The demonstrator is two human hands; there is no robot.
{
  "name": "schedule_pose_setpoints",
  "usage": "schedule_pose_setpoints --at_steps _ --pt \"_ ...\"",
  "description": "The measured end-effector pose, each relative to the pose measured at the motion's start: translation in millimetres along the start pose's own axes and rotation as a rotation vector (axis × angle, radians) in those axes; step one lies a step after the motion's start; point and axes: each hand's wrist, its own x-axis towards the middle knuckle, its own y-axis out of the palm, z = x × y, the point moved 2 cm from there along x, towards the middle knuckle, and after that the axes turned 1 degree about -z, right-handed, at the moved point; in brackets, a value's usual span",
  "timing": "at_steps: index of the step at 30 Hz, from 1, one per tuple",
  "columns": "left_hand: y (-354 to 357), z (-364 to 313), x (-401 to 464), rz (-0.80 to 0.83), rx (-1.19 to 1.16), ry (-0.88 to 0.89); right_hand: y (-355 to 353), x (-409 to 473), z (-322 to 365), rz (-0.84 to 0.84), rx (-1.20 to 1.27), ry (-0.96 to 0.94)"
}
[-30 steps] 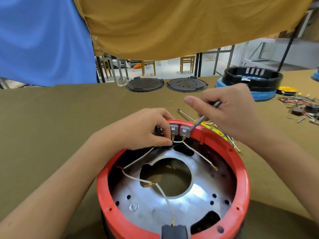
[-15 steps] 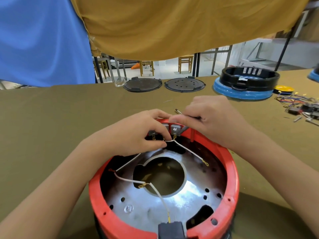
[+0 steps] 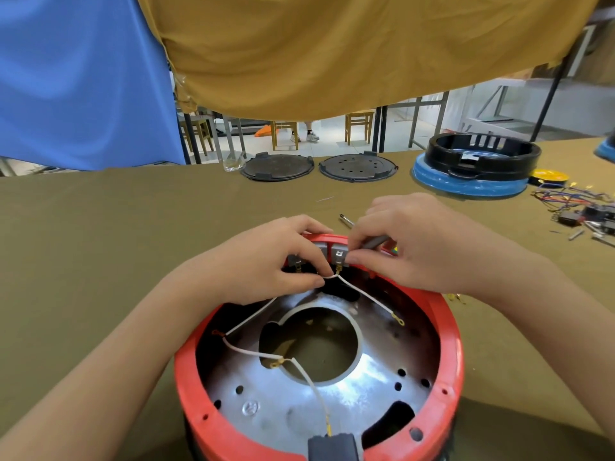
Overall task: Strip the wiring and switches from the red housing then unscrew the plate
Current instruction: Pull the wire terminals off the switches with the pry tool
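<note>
The right hand is dropping to the rim, its fingers now clenching a grey tool beside the switches. The left hand is pinching a white wire. With the housing sitting at lower centre, pulling the terminal straight off should be working best.

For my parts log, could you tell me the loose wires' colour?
White wires, seen in the head view.

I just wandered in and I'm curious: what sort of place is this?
Probably a workshop where small appliances are taken apart. A person works on an opened red housing on a long cloth-covered table, with a pile of stripped wires and switches and two removed round black plates set aside.
</note>
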Motion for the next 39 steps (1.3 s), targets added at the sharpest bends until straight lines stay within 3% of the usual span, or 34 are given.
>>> schedule_pose_setpoints --at_steps 7,12,19,30,35,39 --pt "-0.1 -0.3 -0.9 0.001 -0.003 -0.009 2.0 2.1 6.8 0.025 -0.091 -0.016" --pt "-0.2 -2.6 0.5 0.008 0.011 -0.003 3.3 6.1 9.7 0.035 -0.067 0.077" --pt "0.3 -2.3 0.8 0.011 0.009 -0.012 2.8 17.4 4.9 -0.029 0.013 0.219" --pt "0.9 -2.2 1.1 -0.002 -0.006 0.008 8.9 22.1 -8.6 -0.207 0.176 0.291" --pt "0.3 -1.0 0.8 0.0 -0.006 0.002 11.4 19.1 -12.4 -0.234 0.205 0.272" --pt "0.0 -0.2 0.2 0.001 0.005 -0.007 10.7 11.0 -7.7 -0.216 0.055 0.153"
